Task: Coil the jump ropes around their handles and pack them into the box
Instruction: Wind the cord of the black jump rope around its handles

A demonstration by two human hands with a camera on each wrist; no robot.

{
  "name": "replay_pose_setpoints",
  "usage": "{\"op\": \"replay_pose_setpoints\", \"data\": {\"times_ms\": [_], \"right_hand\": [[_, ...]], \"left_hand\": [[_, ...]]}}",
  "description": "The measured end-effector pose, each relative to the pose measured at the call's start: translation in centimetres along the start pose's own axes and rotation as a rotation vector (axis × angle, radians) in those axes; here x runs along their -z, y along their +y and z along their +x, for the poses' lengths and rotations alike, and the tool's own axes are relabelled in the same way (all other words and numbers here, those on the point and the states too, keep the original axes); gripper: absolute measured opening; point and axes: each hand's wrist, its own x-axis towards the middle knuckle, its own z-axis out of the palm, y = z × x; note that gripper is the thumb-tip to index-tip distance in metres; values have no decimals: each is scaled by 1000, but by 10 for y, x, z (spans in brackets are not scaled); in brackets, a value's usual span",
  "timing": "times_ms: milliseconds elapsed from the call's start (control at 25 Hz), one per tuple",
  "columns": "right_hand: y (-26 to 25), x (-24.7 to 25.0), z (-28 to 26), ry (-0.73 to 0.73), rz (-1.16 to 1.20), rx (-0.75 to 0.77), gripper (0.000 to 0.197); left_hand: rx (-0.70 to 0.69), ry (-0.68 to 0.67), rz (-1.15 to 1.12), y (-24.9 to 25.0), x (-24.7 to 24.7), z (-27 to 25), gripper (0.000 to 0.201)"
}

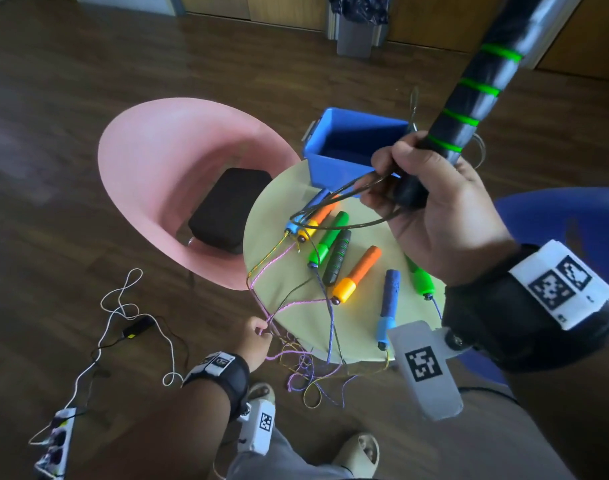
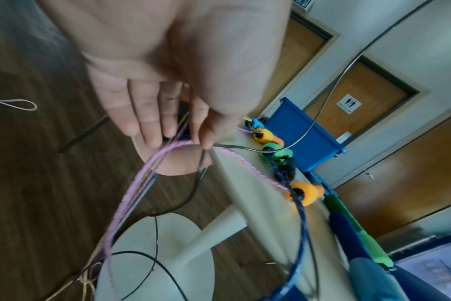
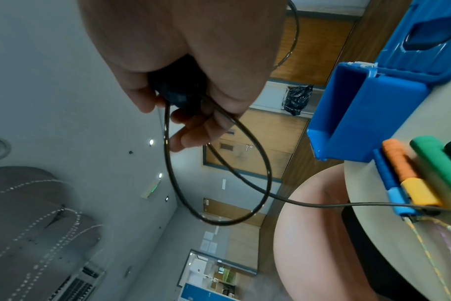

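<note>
My right hand [image 1: 431,202] grips a black handle with green rings [image 1: 469,102], raised above the round table [image 1: 296,306]; loops of dark wire rope [image 3: 219,183] hang from its fingers. The twin black handle [image 1: 336,258] lies on the table among orange [image 1: 356,275], green [image 1: 327,237] and blue [image 1: 389,299] handles. At the table's near-left edge my left hand [image 1: 258,337] pinches the dark rope [image 2: 201,169] between thumb and forefinger, next to pink [image 2: 131,193] and other braided ropes that trail off the table. An open blue box [image 1: 348,150] stands at the table's far side.
A pink chair [image 1: 178,174] with a black cushion stands left of the table, a blue chair [image 1: 559,230] to the right. White and black cables [image 1: 123,306] and a power strip [image 1: 54,441] lie on the wooden floor at left. My feet are below the table.
</note>
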Motion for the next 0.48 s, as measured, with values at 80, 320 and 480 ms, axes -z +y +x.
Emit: {"op": "replay_pose_setpoints", "data": {"times_ms": [80, 320, 480], "right_hand": [[-8, -7, -2, -35, 31, 0, 26], [-39, -24, -8, -123, 127, 14, 12], [-54, -20, -15, -163, 158, 13, 15]], "left_hand": [[-69, 6, 26, 8, -4, -2, 18], [-124, -29, 157, 34, -16, -1, 70], [-140, -45, 133, 47, -18, 3, 41]]}}
